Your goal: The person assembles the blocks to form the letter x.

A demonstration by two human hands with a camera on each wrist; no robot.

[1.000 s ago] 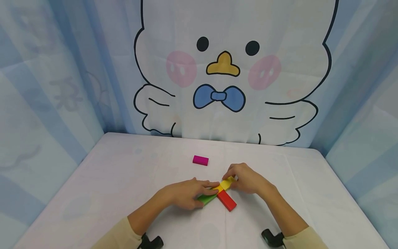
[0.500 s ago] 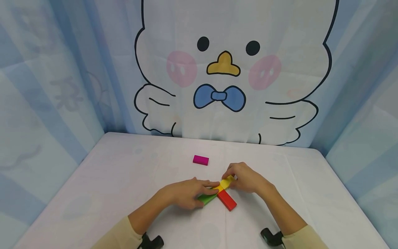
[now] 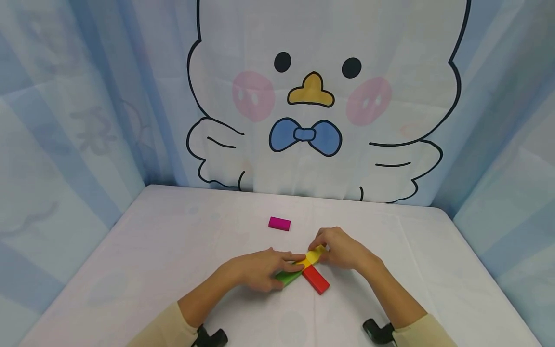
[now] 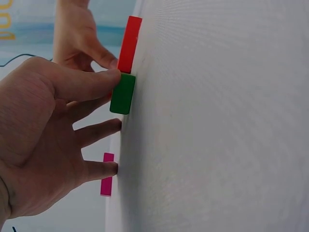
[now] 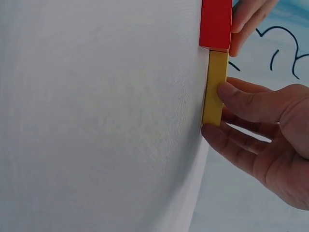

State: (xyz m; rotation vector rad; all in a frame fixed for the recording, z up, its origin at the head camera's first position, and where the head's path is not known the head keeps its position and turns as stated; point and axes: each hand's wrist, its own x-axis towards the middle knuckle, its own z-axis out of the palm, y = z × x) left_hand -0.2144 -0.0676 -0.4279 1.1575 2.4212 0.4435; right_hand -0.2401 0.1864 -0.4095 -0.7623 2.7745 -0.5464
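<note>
Several toy blocks lie joined end to side on the table in the head view. My left hand (image 3: 262, 270) pinches the green block (image 3: 288, 277), its thumb on the near side; index and middle fingertips rest over the orange block (image 3: 305, 263). The right hand (image 3: 347, 248) pinches the yellow block (image 3: 316, 254) between thumb and fingers. Between them a red block (image 3: 316, 279) points toward the front right, touched by neither hand. In the left wrist view, the green block (image 4: 123, 94) abuts the red one (image 4: 130, 44). The right wrist view shows the thumb against the yellow block (image 5: 215, 89).
A magenta block (image 3: 279, 223) lies apart, farther back on the white-covered table (image 3: 173, 231). A curtain (image 3: 312, 164) with a cartoon bird stands behind the table, and blue-striped curtains flank both sides.
</note>
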